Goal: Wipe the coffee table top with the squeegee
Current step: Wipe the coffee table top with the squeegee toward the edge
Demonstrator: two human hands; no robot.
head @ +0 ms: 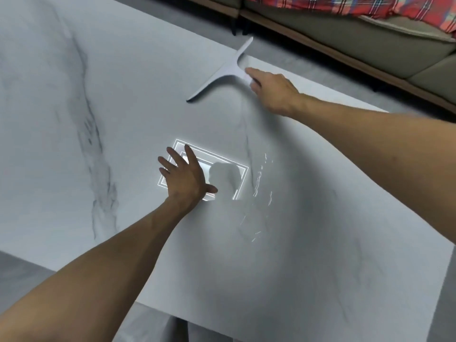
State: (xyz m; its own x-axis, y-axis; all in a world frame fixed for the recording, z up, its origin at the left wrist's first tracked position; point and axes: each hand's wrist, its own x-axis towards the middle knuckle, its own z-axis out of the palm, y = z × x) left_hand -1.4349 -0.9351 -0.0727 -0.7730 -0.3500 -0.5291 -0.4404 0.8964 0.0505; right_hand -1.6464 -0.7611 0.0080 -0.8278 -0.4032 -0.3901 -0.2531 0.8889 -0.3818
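White marble-patterned coffee table top [123, 119] is filling most of the head view, with a sofa [370, 45] and a plaid cloth [345, 6] lying beyond its far edge. Right hand [274, 92] is reaching toward the far side, fingers loosely extended and holding nothing; its fingertips [249, 70] are touching or just beside the handle of the squeegee [227, 72], though contact cannot be told for certain. Squeegee is lying flat near the far edge of the table, blade crosswise, handle pointing toward the reaching hand. Left hand [185, 176] is resting spread wide and flat on the surface nearer the person, over a bright reflection of a ceiling light [222, 164]; glinting wet streaks [259, 178] are lying just to its right. Step in hand appears to be picking up the tool; wiping is not yet begun. Next move calls for closing the fingers around the handle and setting the blade edge against the surface.
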